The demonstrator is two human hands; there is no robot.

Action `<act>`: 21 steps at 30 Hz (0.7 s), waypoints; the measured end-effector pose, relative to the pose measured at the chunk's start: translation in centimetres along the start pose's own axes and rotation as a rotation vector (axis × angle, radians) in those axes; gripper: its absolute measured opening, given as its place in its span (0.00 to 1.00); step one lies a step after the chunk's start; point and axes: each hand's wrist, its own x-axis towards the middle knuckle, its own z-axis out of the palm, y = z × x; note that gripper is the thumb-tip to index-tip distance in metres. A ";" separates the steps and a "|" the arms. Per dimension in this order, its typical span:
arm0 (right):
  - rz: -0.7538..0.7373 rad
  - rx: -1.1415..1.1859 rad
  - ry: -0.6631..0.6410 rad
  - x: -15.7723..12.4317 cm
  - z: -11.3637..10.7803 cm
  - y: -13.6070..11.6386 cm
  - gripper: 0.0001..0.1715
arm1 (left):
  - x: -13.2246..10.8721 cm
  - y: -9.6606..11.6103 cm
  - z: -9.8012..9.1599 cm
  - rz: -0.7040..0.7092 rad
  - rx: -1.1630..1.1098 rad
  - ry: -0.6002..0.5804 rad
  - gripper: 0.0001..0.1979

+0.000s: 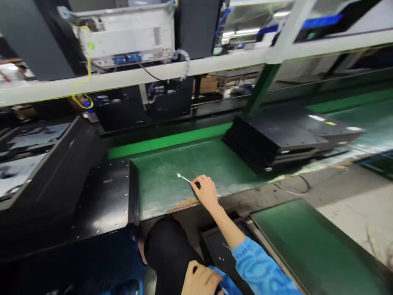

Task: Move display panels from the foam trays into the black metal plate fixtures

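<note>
My right hand (205,191) reaches over the green bench top (159,180), with thumb and fingers pinched on one end of a thin metal tool (185,178). The tool's small bright tip points left, at or just above the green surface; contact is unclear. Lower down, my left hand (201,280) is beside my dark-clothed leg, its fingers curled. A dark bit shows at its lower edge, too cut off by the frame to identify. Left of the green surface lie stacked black metal panels (106,192); to its right is a stack of black cases (282,135).
A white shelf rail (215,63) crosses above the bench, carrying an open metal chassis (129,37). A yellow cable (89,69) hangs from it. At far left stands a large black open housing (58,172). A green board (316,246) is at lower right.
</note>
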 end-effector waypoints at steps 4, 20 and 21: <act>0.074 -0.002 0.085 -1.6 -1.6 1.2 0.25 | 0.5 2.4 -0.8 -0.017 0.072 -0.009 0.22; 0.576 0.094 -0.288 -40.0 6.4 13.7 0.11 | 4.1 4.4 -0.1 -0.102 0.084 -0.021 0.18; 0.569 0.101 -0.281 -39.8 7.0 13.7 0.12 | 4.5 4.9 -0.1 -0.072 0.080 -0.028 0.18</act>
